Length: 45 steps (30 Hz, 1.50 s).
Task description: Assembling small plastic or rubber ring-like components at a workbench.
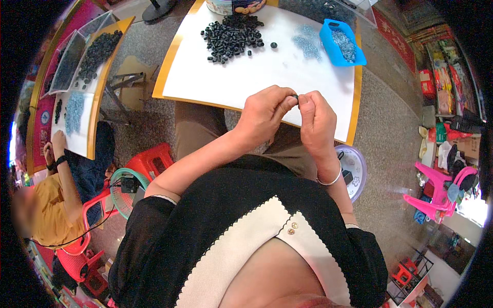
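Both hands meet over the near edge of a white-topped table [195,77]. My left hand [264,113] and my right hand [317,120] are closed in pinches, fingertips together around a small black part [295,96]. Fingers cover most of that part. Beyond them lies a heap of short black cylindrical pieces [233,38], with one round black piece [273,45] apart from it. Small clear bluish pieces [307,42] are spread to the right. Next to these, a bright blue plastic scoop-like tray [328,46] holds more of the clear pieces.
A round tin [221,6] stands at the table's far edge. On the left, another person [56,205] sits at a similar table [90,123] with black and clear pieces. A red stool [151,159], a green basket [122,192] and a pale round basin [354,174] stand below.
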Motion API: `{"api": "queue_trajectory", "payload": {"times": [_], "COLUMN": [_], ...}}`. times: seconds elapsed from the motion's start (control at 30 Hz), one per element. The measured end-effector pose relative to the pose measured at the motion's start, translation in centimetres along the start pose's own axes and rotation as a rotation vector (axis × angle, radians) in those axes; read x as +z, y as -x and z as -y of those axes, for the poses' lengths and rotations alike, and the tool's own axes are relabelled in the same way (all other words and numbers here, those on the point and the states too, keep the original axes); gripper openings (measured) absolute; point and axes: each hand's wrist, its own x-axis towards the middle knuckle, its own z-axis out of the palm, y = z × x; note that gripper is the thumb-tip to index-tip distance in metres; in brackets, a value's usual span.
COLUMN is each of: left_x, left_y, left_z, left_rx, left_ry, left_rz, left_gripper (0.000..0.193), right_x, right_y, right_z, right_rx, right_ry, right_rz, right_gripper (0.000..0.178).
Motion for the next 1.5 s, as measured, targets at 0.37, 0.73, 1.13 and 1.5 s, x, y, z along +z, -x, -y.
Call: {"api": "queue_trajectory", "payload": {"times": [0.37,0.73,1.13,1.5], "left_x": [-1.5,-0.8,0.2,1.2], "left_y": [-1.2,-0.7,0.1,0.7], "left_z": [-0.3,-0.4,-0.2,0.4], "left_rx": [-0.463,-0.485,-0.285,0.027], "left_ry": [0.273,0.393,0.242,0.032], "left_rz": [0.370,0.238,0.124,0.038], "left_gripper": [0.027,0.024,0.017,0.015], "right_x": [-0.4,-1.4,-0.6,1.1], "right_y": [-0.8,0.1,0.0,1.5], "right_z": [-0.9,-1.4,-1.4,-0.2], "right_rx": [-0.449,0.066,-0.409,-0.021], "right_ry": [0.324,-0.211,0.257,-0.112], "right_rz": [0.017,0.031,-0.049,-0.137], "right_gripper": [0.021,0.027,0.011,0.014]}}
